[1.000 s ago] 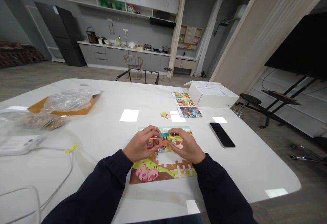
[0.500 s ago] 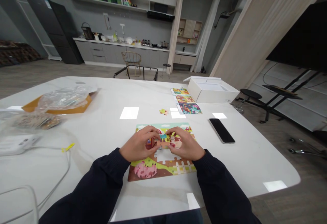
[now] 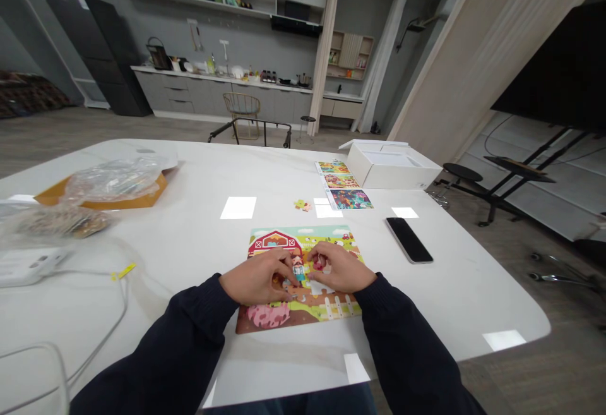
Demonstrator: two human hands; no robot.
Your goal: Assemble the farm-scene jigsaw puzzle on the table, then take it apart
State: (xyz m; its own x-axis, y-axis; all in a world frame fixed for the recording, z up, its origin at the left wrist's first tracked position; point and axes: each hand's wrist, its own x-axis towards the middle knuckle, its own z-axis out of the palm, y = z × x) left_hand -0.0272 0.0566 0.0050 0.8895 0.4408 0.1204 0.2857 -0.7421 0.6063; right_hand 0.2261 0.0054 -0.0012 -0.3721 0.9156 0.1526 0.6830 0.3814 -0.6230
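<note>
A farm jigsaw puzzle (image 3: 303, 317) lies on the white table in front of me, with a red barn, a farmer and a pink pig on it. My left hand (image 3: 260, 274) is closed at the puzzle's middle, its thumb and fingers on a puzzle piece beside the farmer, mostly hidden by the fingers. To the right, my right hand (image 3: 344, 267) pinches a piece with some pink on it. Below that hand a white gap (image 3: 320, 288) shows in the picture. Beyond the puzzle lie a few loose puzzle pieces (image 3: 302, 205).
Picture sheets (image 3: 351, 199) lie by an open white box (image 3: 392, 165) at the back right. A phone (image 3: 409, 240) rests right of the puzzle. Plastic bags (image 3: 113, 181), a white power adapter (image 3: 31, 266) and a cable (image 3: 124, 311) occupy the left side.
Both hands were close together over the middle. My left hand has lowered onto the puzzle and the hands are slightly farther apart. The white gap's left part is now covered by puzzle.
</note>
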